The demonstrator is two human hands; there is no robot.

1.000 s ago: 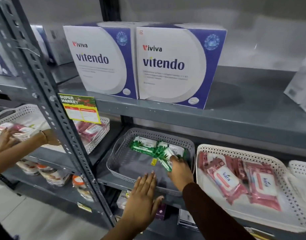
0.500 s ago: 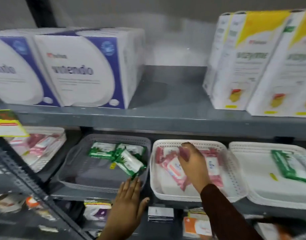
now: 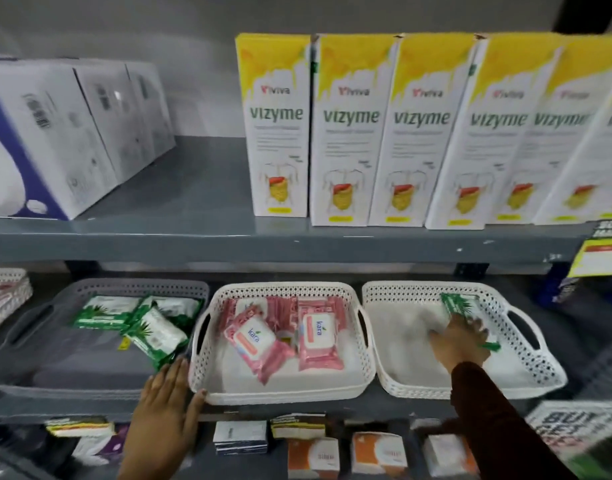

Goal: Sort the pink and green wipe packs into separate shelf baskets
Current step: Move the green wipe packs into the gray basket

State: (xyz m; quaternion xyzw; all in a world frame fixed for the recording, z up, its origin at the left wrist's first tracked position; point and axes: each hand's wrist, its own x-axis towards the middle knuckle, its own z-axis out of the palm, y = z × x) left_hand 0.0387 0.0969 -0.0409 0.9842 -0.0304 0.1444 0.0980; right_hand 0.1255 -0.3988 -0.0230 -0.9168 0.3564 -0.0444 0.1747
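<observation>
Green pack [image 3: 461,305] lies in the right white basket [image 3: 526,355], against its back right rim. The right hand [image 3: 461,341] is spread over the pack's near end; whether it grips is unclear. Three more green packs [image 3: 138,320] sit toward the back right corner of the grey basket [image 3: 31,327]. Pink packs [image 3: 280,332] fill the middle white basket [image 3: 287,386]. The left hand [image 3: 166,407], flat with fingers together, holds nothing and rests against the shelf's front edge [image 3: 297,408], at the grey basket's front right corner.
</observation>
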